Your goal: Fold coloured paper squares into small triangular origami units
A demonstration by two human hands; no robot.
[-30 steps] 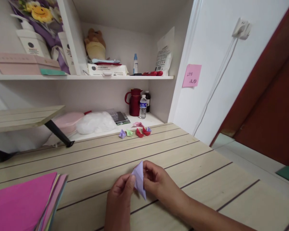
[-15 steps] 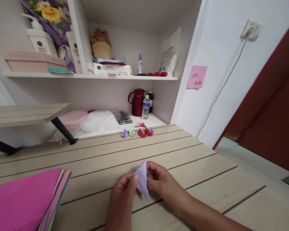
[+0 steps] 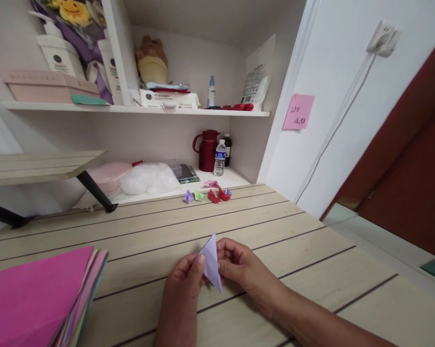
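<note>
A folded piece of lilac paper (image 3: 211, 260), pointed at top and bottom, is held upright just above the wooden desk (image 3: 275, 231). My left hand (image 3: 183, 289) pinches its left side with thumb and fingers. My right hand (image 3: 239, 267) pinches its right side, fingers curled. Both hands are closed on the paper near the desk's front middle.
A stack of coloured paper sheets (image 3: 40, 299), pink on top, lies at the front left. Several small folded paper figures (image 3: 206, 195) sit at the desk's back edge. Behind are a red jug (image 3: 206, 149), a water bottle (image 3: 220, 158), a white bag (image 3: 148, 177) and shelves.
The hands and lilac paper stay together in the same grip; the view has shifted slightly, and the paper sits a little higher in the picture.
</note>
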